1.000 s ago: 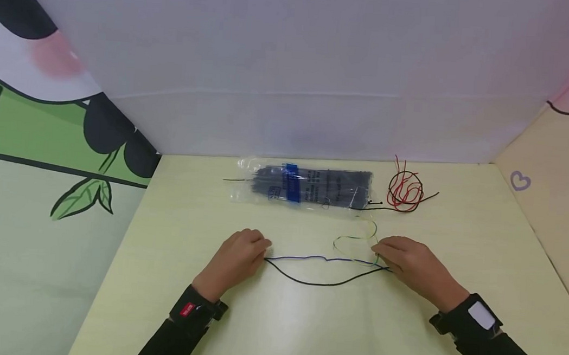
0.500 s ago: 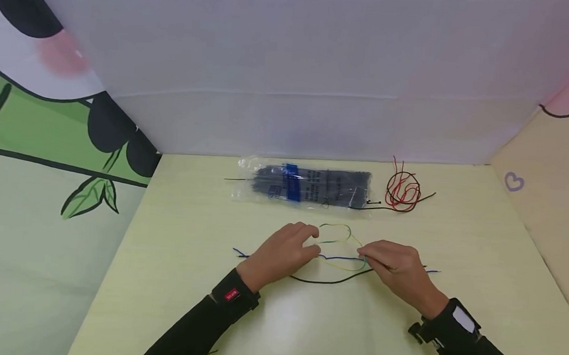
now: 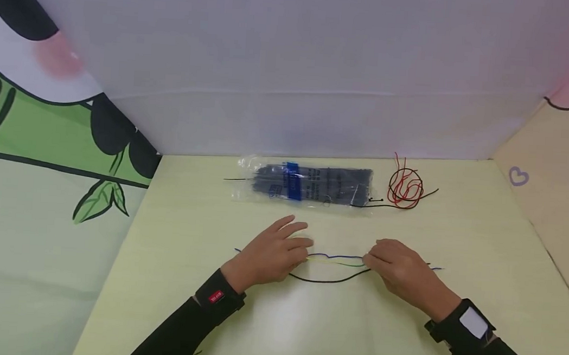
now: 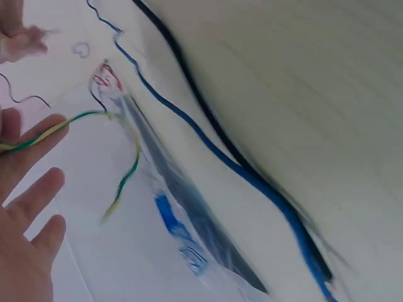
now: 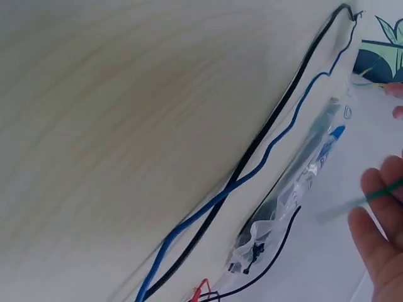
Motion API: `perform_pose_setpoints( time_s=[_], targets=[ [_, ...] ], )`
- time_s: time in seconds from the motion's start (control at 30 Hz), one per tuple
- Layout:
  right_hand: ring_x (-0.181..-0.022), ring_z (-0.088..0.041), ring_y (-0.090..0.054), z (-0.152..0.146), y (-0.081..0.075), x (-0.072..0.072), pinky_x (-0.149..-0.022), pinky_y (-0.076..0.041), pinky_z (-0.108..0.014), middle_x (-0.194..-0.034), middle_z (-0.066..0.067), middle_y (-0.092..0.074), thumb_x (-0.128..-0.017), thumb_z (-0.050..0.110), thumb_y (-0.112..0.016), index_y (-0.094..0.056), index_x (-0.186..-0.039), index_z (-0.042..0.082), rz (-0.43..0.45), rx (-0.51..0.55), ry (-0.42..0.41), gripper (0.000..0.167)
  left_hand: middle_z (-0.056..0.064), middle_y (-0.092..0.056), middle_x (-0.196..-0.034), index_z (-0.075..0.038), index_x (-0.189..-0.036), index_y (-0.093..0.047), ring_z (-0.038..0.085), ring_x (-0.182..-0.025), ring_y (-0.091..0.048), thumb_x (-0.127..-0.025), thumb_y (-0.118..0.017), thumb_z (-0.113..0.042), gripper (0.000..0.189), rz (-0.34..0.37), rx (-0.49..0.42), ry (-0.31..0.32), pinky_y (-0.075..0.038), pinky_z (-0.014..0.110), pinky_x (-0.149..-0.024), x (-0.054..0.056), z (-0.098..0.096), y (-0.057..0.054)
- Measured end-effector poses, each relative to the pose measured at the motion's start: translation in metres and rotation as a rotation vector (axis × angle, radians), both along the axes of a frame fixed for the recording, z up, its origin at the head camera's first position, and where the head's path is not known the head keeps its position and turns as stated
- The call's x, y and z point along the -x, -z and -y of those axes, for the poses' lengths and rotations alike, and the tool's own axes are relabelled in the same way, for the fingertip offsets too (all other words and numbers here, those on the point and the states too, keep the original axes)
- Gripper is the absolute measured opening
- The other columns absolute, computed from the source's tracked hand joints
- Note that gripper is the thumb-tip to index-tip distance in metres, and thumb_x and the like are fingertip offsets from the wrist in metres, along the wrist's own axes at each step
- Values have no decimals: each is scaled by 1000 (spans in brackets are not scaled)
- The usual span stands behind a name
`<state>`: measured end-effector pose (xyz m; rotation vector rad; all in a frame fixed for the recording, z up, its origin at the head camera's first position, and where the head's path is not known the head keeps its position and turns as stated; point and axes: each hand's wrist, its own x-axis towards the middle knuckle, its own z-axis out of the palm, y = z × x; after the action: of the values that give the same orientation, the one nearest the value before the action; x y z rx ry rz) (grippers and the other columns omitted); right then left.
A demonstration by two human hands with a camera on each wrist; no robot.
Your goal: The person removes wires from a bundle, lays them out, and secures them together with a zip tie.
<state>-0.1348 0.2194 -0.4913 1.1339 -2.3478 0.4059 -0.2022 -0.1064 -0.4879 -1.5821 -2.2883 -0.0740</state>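
Note:
A yellow-green striped wire [image 3: 334,263] spans between my two hands above the table. My left hand [image 3: 271,252] pinches it at the thumb and forefinger, the other fingers spread; a loose tail of the striped wire [image 4: 126,179] curls past them in the left wrist view. My right hand [image 3: 400,269] pinches the other part, a blurred green end [image 5: 391,189] crossing its fingertips in the right wrist view. Lying beneath the hands are a blue wire [image 3: 340,256] and a thicker black wire [image 3: 324,281], side by side and crossing near the right end.
A clear bag of dark cable ties [image 3: 313,184] lies at the back of the table [image 3: 314,331]. To its right is a coil of red and black wire [image 3: 405,190]. A white panel [image 3: 270,90] rises behind the table.
My left hand has left the left ends of the blue and black wires and moved right to the striped wire. The striped wire, loosely looped before, is now drawn nearly straight between both hands.

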Motion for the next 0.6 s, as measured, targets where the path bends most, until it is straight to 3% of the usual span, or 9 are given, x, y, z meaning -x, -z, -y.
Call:
perform_pose_setpoints(
  time_s=[0.13, 0.2, 0.27, 0.4, 0.6],
  targets=[
    [-78, -10, -59, 0, -4, -2, -66, -52, -21, -83, 0, -60, -106, 18, -27, -74, -100, 7, 25, -34, -36, 48, -5, -65, -94, -19, -85, -60, 18, -107, -59, -99, -56, -21, 14, 53, 8, -41, -40, 37, -111, 1, 9, -3],
    [-78, -9, -61, -1, -7, 0, -63, -52, -20, -84, 0, -60, -104, 17, -27, -73, -102, 6, 38, -56, -34, 48, -5, -59, -85, -18, -84, -56, 15, -91, -57, -98, -58, -19, 14, 89, -13, -47, -47, 30, -96, 1, 12, -6],
    [-78, -10, -63, -5, -12, 2, -63, -53, -21, -85, 0, -61, -102, 16, -25, -72, -102, 5, 44, -67, -16, 49, -5, -54, -78, -17, -83, -52, 13, -79, -51, -97, -60, -17, 16, 128, -42, -48, -45, 24, -80, 0, 14, -9],
    [-74, -8, -63, -16, -18, 3, -59, -52, -21, -83, 0, -61, -102, 19, -21, -73, -100, 5, 45, -70, 28, 54, -7, -50, -73, -17, -84, -51, 8, -71, -42, -97, -60, -15, 16, 224, -28, -61, -37, 20, -66, -1, 12, -12],
    [-68, -4, -55, -26, -14, 0, -55, -47, -18, -79, 2, -58, -100, 17, -20, -71, -99, 5, 40, -64, 66, 53, -7, -50, -72, -18, -85, -53, 9, -67, -40, -99, -58, -19, 15, 331, 152, -229, -35, 20, -62, 0, 21, -17]
  ],
)
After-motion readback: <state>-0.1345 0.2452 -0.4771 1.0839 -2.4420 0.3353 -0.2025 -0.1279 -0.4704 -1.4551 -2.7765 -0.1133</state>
